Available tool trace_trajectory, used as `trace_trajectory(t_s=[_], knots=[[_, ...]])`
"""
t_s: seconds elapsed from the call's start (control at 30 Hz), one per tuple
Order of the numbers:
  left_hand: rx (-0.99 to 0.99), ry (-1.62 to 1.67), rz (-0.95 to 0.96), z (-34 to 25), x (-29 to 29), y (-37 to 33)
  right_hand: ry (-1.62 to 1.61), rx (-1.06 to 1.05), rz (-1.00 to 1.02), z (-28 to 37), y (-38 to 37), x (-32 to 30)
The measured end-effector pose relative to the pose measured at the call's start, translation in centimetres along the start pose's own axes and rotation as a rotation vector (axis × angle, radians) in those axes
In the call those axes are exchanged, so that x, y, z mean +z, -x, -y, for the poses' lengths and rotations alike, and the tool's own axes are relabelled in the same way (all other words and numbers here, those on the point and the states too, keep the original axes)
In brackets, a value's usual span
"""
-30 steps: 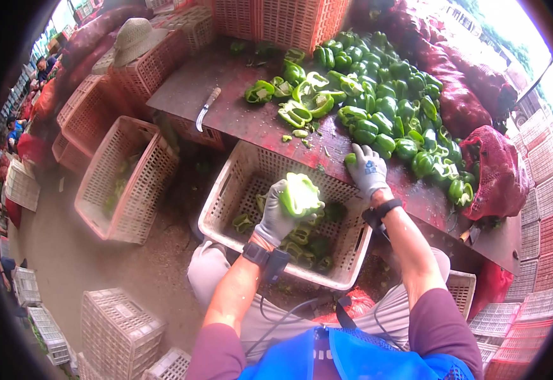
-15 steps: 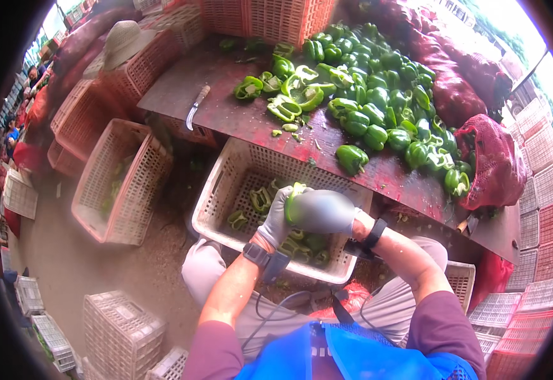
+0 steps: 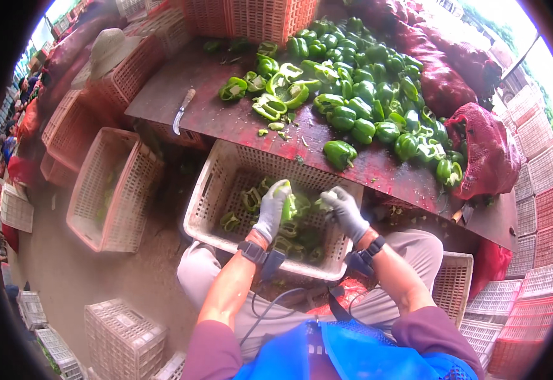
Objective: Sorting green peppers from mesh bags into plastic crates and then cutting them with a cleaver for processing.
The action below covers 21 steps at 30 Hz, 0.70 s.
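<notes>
Over a pale plastic crate [image 3: 194, 235], my two hands in grey gloves are apart. My left hand [image 3: 268, 215] is closed on a green bell pepper piece [image 3: 288, 208]. The fingers of my right hand [image 3: 347, 217] are pinched around a small pale green pepper core [image 3: 321, 204], slightly blurred. Below them, cut pepper pieces [image 3: 251, 200] lie in the crate. On the reddish-stained table [image 3: 225, 133] beyond, opened pepper halves [image 3: 270, 106] sit beside a large heap of whole green peppers [image 3: 365, 88].
A knife [image 3: 180, 116] lies on the table's left part; another wooden-handled blade [image 3: 461, 215] lies near its right end. A red mesh sack [image 3: 488, 155] stands beside the pepper heap. Crates [image 3: 108, 190] stand at the left, with stacked ones [image 3: 124, 339] at the lower left.
My hands were together around a pepper, with my right hand blurred. They have parted, my right hand now holding a small pale piece. The view has shifted slightly.
</notes>
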<state>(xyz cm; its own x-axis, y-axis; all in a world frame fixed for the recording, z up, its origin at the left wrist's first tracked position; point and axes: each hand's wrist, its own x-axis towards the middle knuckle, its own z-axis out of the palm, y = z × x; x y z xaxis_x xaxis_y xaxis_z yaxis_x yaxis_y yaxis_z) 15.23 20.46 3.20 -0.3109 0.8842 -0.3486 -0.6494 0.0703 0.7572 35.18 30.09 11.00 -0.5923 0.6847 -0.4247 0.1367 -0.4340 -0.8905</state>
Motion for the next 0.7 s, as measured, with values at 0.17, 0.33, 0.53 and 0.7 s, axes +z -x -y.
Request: trace_trajectory(t_s=[0.17, 0.33, 0.53, 0.7], knots=[[0.255, -1.186, -0.091, 1.4, 0.2, 0.0, -0.164, -0.079, -0.004, 4.3, -0.6, -6.8], [0.284, -0.996, -0.108, 1.9, 0.4, -1.7, 0.400, -0.151, -0.345, 8.0, -6.7, -9.2], [0.112, -0.769, -0.022, 2.7, -0.2, -1.8, 1.297, -0.229, -0.486, 7.6, -10.5, -6.6], [0.019, -0.656, 0.018, 1.9, 0.9, -1.3, 1.202, -0.118, -0.308, 7.2, -11.2, -7.9]])
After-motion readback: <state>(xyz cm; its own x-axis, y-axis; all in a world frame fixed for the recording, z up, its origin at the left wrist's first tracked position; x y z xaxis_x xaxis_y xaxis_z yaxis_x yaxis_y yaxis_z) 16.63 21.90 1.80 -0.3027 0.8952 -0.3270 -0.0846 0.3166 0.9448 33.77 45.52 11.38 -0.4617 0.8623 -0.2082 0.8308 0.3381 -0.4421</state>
